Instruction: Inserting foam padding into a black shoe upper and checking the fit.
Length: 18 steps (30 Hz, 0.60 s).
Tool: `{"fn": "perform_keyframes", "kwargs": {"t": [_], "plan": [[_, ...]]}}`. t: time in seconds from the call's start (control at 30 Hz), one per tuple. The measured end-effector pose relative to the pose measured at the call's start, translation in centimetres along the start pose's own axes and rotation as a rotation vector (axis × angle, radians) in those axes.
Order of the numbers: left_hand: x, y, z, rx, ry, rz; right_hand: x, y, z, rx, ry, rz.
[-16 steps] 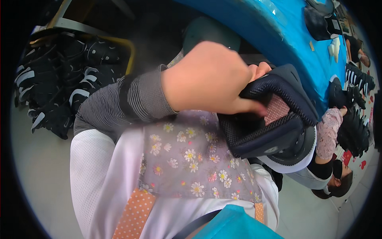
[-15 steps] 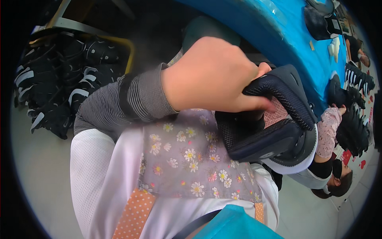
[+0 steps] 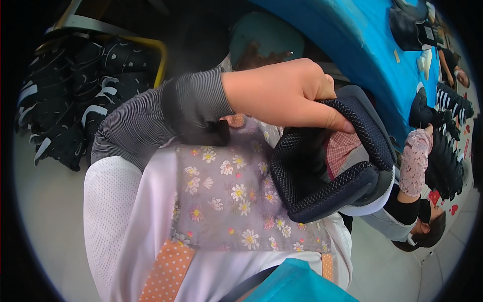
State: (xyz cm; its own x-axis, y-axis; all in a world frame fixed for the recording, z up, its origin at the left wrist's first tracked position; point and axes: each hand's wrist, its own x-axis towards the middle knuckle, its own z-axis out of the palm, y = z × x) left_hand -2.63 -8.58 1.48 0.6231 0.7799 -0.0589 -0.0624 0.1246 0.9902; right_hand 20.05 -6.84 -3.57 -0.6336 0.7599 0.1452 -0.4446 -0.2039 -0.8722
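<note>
My left hand (image 3: 289,95) reaches across from the left in a grey striped sleeve. Its thumb lies inside the padded collar and its fingers curl over the outside, gripping a dark navy shoe (image 3: 375,133). Tilted toward me, the shoe shows its opening, with a red-and-white checked lining (image 3: 342,151) inside. Part of its white sole (image 3: 372,204) shows at the lower right. The shoe is above my lap, beside a grey flowered apron (image 3: 226,201). My right hand does not show.
At left, a yellow-rimmed crate (image 3: 162,58) holds several black shoes. A blue-covered table (image 3: 342,43) curves along the upper right, with a black shoe (image 3: 410,32) on it. Beyond it, a co-worker's pink lace sleeve (image 3: 416,161) reaches toward rows of black shoes. A teal stool (image 3: 271,32) stands ahead.
The shoe has tipped so that its collar opening faces me more. My left hand has lowered slightly and shifted right with it, uncovering more of the teal stool.
</note>
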Motion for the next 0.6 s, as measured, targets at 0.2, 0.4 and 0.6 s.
{"fn": "perform_keyframes", "kwargs": {"t": [0.2, 0.4, 0.6], "plan": [[0.8, -2.1, 1.0, 0.113, 0.126, 0.458, 0.1, -0.3, 0.0, 0.004, -0.016, 0.012], [1.0, -1.6, 1.4, 0.1, 0.183, 0.432, 0.5, -0.8, -0.1, 0.007, -0.033, 0.018], [-0.1, -0.5, 0.8, 0.526, 0.166, 0.138, 0.6, -0.7, -1.3, -0.011, -0.027, 0.011]]}}
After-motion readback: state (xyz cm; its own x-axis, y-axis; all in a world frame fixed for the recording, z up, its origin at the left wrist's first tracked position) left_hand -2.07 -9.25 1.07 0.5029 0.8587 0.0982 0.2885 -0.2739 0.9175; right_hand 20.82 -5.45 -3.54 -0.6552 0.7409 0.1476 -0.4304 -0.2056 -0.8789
